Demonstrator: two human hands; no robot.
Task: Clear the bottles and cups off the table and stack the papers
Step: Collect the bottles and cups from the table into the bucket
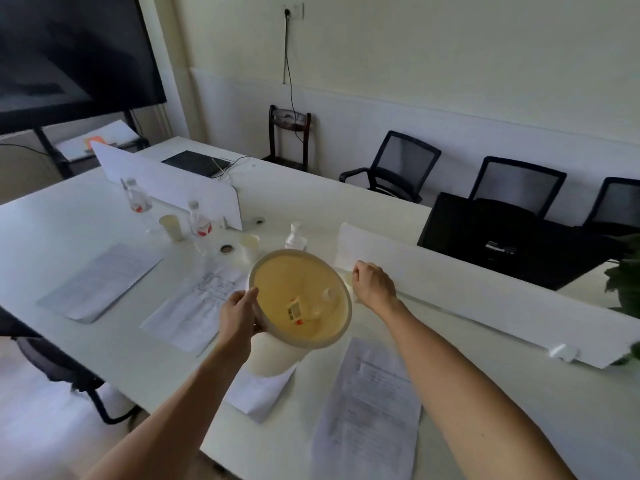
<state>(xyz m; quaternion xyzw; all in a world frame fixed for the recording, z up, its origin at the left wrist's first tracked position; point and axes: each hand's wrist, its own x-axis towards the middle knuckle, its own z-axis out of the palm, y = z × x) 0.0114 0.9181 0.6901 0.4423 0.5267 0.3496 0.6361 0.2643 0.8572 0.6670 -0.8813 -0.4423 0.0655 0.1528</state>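
Note:
My left hand [240, 311] grips the rim of a cream waste bin [289, 253], held tilted above the white table [52, 230]. A clear bottle [306, 306] with a red-and-white label lies inside it. My right hand [374, 282] is curled beside the bin, over a pale cup-like object [347, 279] at the foot of the divider; whether it grips it is unclear. Three clear bottles [136, 199] [199, 223] [296, 237] and two paper cups [172, 226] [250, 249] stand on the table. Printed papers [100, 280] [197, 306] [370, 403] [258, 389] lie separately.
White desk dividers [173, 181] [485, 296] run along the table's middle. A dark tablet [195, 162] and a black printer [502, 237] sit beyond them. Black chairs [401, 164] line the far wall, one chair [52, 362] stands at my left, and a plant [627, 282] is at the right edge.

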